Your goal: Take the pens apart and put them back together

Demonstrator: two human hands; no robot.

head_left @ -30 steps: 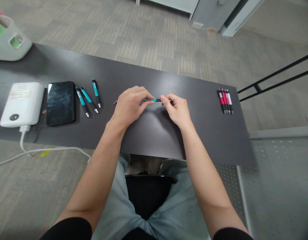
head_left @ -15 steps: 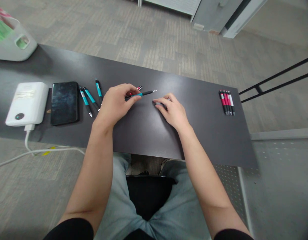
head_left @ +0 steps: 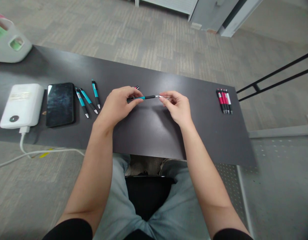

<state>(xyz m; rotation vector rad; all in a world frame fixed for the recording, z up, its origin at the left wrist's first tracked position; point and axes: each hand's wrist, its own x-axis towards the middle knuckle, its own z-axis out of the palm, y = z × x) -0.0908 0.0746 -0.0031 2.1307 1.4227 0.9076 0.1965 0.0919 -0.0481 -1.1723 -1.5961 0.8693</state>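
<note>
My left hand (head_left: 118, 101) is closed around a teal and black pen (head_left: 149, 97), held level above the table with its thin front end pointing right. At that end, the fingertips of my right hand (head_left: 178, 104) pinch a small silvery pen tip (head_left: 161, 96). The two pieces meet or nearly meet; I cannot tell whether they touch. Behind my left fingers, the end of another pen (head_left: 137, 87) shows on the table, mostly hidden. Left of my left hand lie several teal and black pens (head_left: 95, 93).
A row of several pens (head_left: 224, 101), red ones and a white one, lies near the right end of the dark table (head_left: 149, 140). To the left are a black phone (head_left: 60, 105), a white power bank (head_left: 22, 106) with a cable (head_left: 22, 143), and a white basket (head_left: 12, 48).
My right hand has lifted from the tabletop to the front end of the pen, with the silvery tip now showing in its fingers. My left hand keeps the pen, turned more level.
</note>
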